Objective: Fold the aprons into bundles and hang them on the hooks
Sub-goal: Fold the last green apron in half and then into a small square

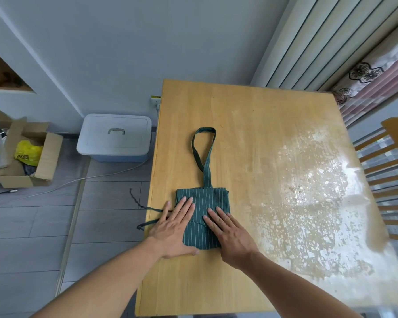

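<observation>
Item: dark green apron of thin white-striped cloth, folded to a compact rectangle, lying on the pale varnished wooden table near its 9 o'clock edge.

Attachments: neck loop of the same striped cloth, running flat toward 12 o'clock from the bundle's top edge; thin dark waist ties, trailing off the table edge at 9 o'clock and hanging free.

Hands: left hand flat on the bundle's 9 o'clock side, fingers straight and spread, pressing, gripping nothing. Right hand flat on the 3 o'clock side, likewise pressing with straight fingers.

Handling, judged: light, soft, limp; not fragile. Folds likely spring open once pressure lifts, and cloth may slide on the glossy top. Best hold: pinch the layered edges together, or lift by the neck loop, which suits a hook.

Edges: table drop just beside the left hand; dangling ties could drag the bundle that way.

Open room: broad bare tabletop from 12 to 3 o'clock. Wooden slat-backed chair stands at 3 o'clock, well apart. No hooks in view.
</observation>
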`<action>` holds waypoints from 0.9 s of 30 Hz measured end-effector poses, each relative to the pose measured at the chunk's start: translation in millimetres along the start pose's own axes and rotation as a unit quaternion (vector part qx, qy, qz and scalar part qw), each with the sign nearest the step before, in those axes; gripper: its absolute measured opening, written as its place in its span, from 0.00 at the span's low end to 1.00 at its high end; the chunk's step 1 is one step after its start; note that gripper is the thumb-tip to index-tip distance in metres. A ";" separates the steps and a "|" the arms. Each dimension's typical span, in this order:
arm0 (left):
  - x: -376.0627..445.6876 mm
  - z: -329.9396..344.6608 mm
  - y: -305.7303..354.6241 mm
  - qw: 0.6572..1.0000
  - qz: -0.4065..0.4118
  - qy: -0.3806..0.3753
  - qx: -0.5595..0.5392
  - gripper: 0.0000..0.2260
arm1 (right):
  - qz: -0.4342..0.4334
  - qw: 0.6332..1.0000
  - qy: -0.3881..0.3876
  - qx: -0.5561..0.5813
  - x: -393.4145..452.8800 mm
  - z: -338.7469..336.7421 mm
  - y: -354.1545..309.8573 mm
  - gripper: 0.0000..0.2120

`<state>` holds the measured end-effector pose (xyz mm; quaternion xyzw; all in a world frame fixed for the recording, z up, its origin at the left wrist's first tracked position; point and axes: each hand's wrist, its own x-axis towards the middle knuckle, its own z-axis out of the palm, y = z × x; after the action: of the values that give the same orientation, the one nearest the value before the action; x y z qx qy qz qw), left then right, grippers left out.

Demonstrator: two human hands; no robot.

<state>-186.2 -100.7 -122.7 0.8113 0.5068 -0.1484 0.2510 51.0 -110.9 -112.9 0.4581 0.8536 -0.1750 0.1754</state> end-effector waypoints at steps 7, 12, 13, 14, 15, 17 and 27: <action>7.4 -25.5 6.4 0.991 -0.015 0.127 -0.036 0.25 | 0.004 0.994 -0.027 0.110 -5.3 -30.8 6.7 0.39; 35.6 -51.4 1.0 0.991 -0.057 0.099 -0.072 0.34 | 0.270 0.820 0.091 0.497 -0.4 -58.0 1.9 0.36; 40.1 -51.8 -0.8 0.990 -0.066 0.090 -0.080 0.35 | 0.333 0.785 0.099 0.513 3.9 -59.4 0.5 0.36; 43.3 -52.2 -1.3 0.990 -0.073 0.086 -0.084 0.36 | 0.374 0.753 0.089 0.534 8.1 -60.0 -0.3 0.36; 45.6 -52.7 -1.0 0.990 -0.078 0.082 -0.088 0.36 | 0.399 0.724 0.070 0.559 12.6 -60.9 -0.9 0.35; 48.1 -52.8 -0.7 0.989 -0.085 0.076 -0.097 0.36 | 0.420 0.688 0.043 0.590 22.0 -62.7 -0.4 0.33; 41.8 -53.2 -5.8 0.989 -0.069 0.069 -0.111 0.37 | 0.376 0.696 -0.057 0.610 39.1 -78.1 -3.8 0.15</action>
<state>-173.6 -37.6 -100.7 0.7497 0.5908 -0.0518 0.2936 16.7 -48.7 -61.9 0.7365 0.3048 -0.6024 -0.0426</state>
